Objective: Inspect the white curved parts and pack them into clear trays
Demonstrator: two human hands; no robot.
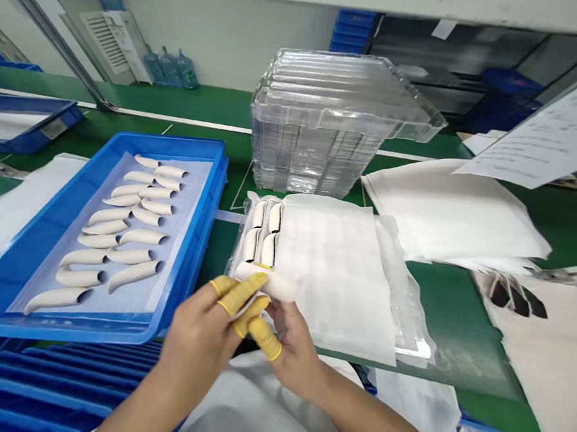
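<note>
My left hand and my right hand meet at the near edge of a clear plastic tray. Both wear yellow finger cots. Together they pinch a white curved piece at the tray's near left corner. A white sheet covers most of the tray. Several white curved pieces show in its uncovered left pockets. To the left, a blue tray holds several more white curved pieces laid in two rows on a liner.
A tall stack of clear plastic trays stands behind. White sheets lie stacked to the right, with a printed paper above them. Ribbed blue trays sit at the near left. Another blue bin is far left.
</note>
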